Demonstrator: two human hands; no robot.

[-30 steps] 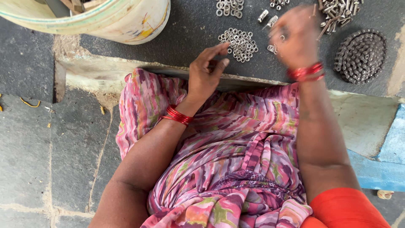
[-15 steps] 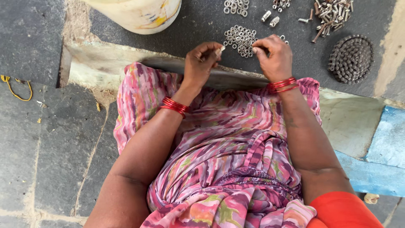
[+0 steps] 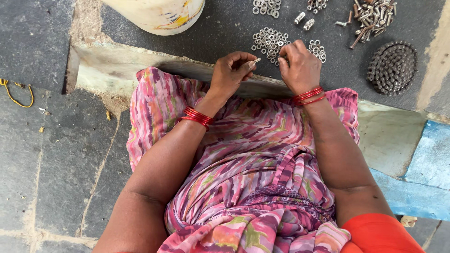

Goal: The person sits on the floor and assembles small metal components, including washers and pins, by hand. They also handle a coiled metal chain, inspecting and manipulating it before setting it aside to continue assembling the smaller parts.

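The left hand (image 3: 230, 72) pinches a small bolt (image 3: 256, 60); the right hand (image 3: 301, 68) is curled, its grip hidden. The bolt could slip into the washers (image 3: 270, 43) at twelve o'clock.

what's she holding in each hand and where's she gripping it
The left hand pinches a small metal piece by one end between its fingertips. The right hand is curled shut; what it holds cannot be told.

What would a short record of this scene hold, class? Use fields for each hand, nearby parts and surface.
left hand: pinches a small silver metal bolt
right hand: closed beside the pile of silver metal washers
further parts: heap of grey metal bolts; coiled grey metal chain
container: cream plastic bucket
surface: dark grey stone floor
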